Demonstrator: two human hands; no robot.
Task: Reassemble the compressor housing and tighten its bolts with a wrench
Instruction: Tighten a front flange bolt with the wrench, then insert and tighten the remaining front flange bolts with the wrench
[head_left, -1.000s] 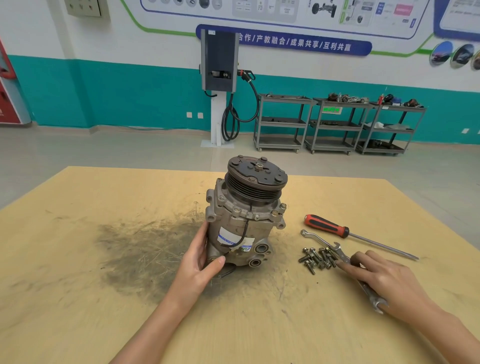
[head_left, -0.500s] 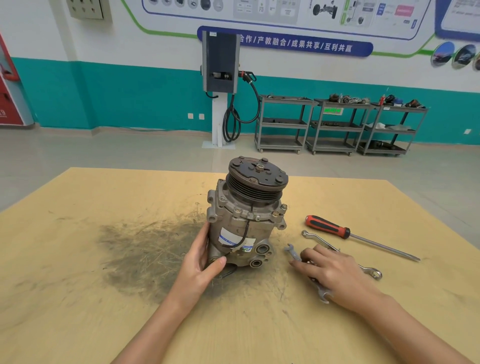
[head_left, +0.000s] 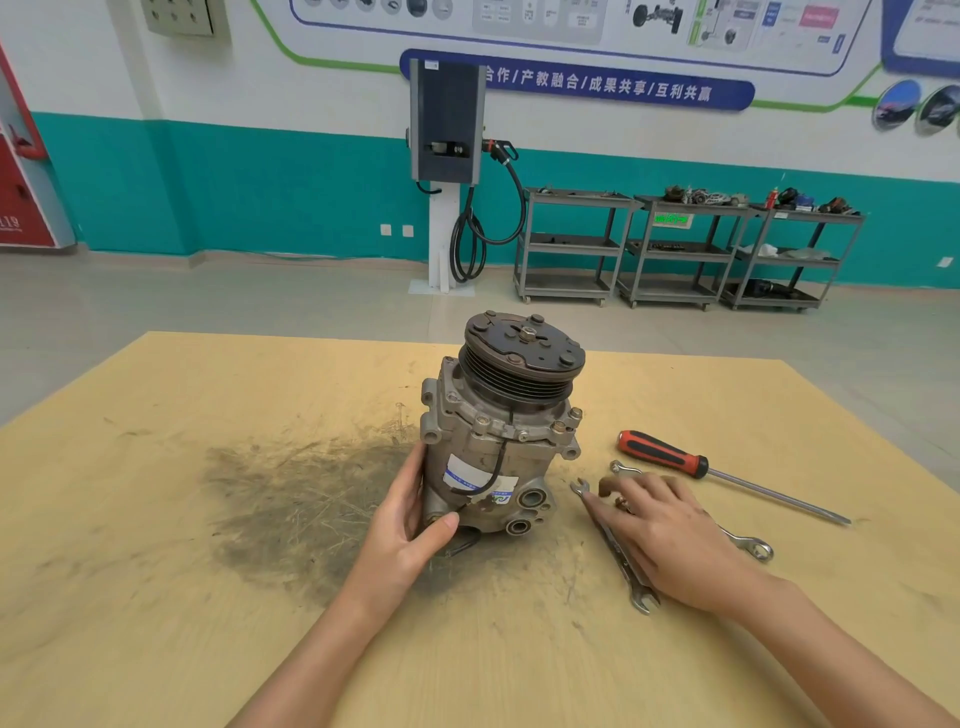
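On the counter (head_left: 156, 597), the right hand (head_left: 670, 540) lies flat with fingers straight, pressing on a wrench (head_left: 631, 577) that runs under the palm, while the left hand (head_left: 405, 530) grasps the lower left side of the compressor (head_left: 498, 441), thumb curled across its front. The compressor stands upright mid-counter, pulley on top, beside a dark smear. Just past the right hand lie a second wrench (head_left: 753, 545) and a red-handled screwdriver (head_left: 665, 454); carts (head_left: 571, 244) stand at the far wall.

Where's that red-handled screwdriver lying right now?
The screwdriver lies on the table, right of the compressor, just beyond the right hand.
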